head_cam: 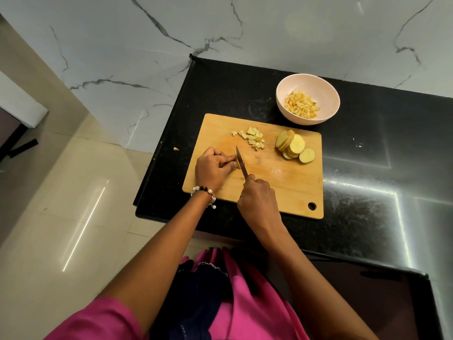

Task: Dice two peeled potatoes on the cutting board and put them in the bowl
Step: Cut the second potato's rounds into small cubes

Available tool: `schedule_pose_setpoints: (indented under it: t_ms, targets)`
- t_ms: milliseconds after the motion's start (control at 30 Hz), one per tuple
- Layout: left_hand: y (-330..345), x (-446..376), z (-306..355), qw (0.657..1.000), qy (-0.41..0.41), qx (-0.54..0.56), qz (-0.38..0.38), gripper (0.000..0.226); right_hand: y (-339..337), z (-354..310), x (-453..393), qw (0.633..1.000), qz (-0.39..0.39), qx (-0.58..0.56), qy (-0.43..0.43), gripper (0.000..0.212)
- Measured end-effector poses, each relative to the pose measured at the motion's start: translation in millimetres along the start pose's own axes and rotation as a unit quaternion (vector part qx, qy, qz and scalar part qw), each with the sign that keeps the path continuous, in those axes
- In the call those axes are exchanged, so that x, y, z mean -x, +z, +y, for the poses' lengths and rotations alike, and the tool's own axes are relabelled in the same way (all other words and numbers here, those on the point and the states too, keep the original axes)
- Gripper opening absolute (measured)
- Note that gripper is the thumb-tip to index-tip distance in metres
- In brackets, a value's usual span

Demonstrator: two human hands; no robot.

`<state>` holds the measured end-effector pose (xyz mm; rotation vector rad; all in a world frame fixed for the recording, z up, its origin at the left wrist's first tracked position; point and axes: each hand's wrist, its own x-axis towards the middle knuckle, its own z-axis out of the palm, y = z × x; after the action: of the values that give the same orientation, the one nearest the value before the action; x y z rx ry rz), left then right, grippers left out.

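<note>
On the left side of the wooden cutting board (289, 182), the left hand (212, 168), a beaded bracelet (204, 192) on its wrist, curls its fingers over a small potato piece (237, 165) and pins it down, and right against those fingertips stands the knife (241, 163), blade tip pointing at the board's far edge, its handle wrapped in the right hand (257, 200) near the front edge. Further right, a loose heap of diced potato (253, 138) lies by the far edge, then a fanned stack of potato slices (293, 147) toward the far right corner. Off the board, just beyond that corner on the black countertop (367, 168), sits the pale bowl (328, 94) with potato cubes (301, 105) inside.
</note>
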<state>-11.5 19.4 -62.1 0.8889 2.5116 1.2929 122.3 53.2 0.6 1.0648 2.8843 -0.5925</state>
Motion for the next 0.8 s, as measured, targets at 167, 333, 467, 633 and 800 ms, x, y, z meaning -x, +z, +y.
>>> schedule_pose_setpoints:
  t_ms: [167, 333, 467, 633, 800]
  targets:
    - [1.7, 0.3, -1.0, 1.000, 0.003, 0.007, 0.005, 0.027, 4.3, -12.5, -4.4, 0.998, 0.015, 0.052, -0.019, 0.035]
    - [2.9, 1.5, 1.8, 1.000, 0.001, 0.006, 0.016, 0.026, 13.1, -18.0, -2.2, 0.995, 0.054, 0.080, -0.020, 0.018]
    - [3.5, 2.7, 2.1, 1.000, -0.001, -0.003, 0.026, 0.026, 21.3, -6.9, 19.6, 0.998, 0.016, 0.057, -0.029, 0.032]
    - [0.4, 2.9, 5.1, 1.000, -0.016, -0.026, 0.006, 0.027, 5.9, 14.4, 21.0, 0.999, -0.026, -0.023, -0.013, 0.041]
    - [-5.1, 4.5, 11.0, 0.999, -0.034, -0.039, -0.018, 0.036, -8.2, 23.4, 10.3, 0.994, 0.020, -0.107, -0.001, 0.024]
